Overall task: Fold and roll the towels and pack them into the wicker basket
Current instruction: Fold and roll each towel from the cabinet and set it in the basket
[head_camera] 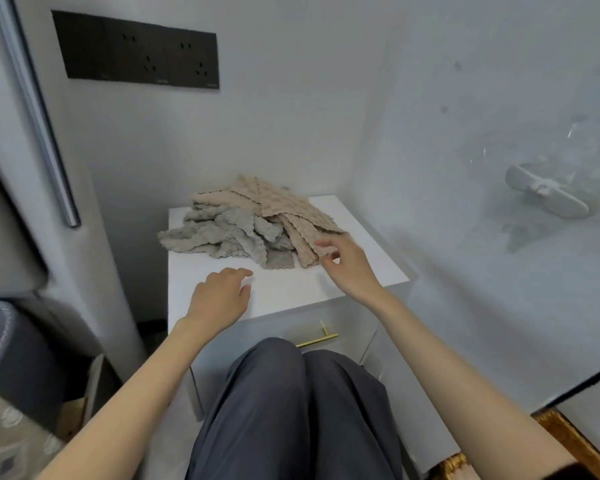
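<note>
On the white cabinet top [291, 289] in front of me, one loose heap of towels [253, 226] is lying towards the back, near the wall. I am making out two colours in it: beige towels [278, 202] are sitting on top and spilling down the right side, and grey towels [215, 233] are bunching underneath and out to the left. They are too tangled for me to count the pieces in either colour. Two hands are showing. The left hand [219, 296] is resting on the bare top just in front of the heap, its fingers loosely curled and holding nothing. The right hand [347, 261] is hovering at the near right edge of the beige towels, fingers spread and relaxed, gripping nothing; I cannot tell whether its fingertips are touching the cloth. Below the top, one brass handle [317, 339] is sticking out of the cabinet front, and two knees [291, 393] in dark trousers are pressing up close beneath it. Up on the wall, one black socket panel [136, 51] is sitting well above the heap.
</note>
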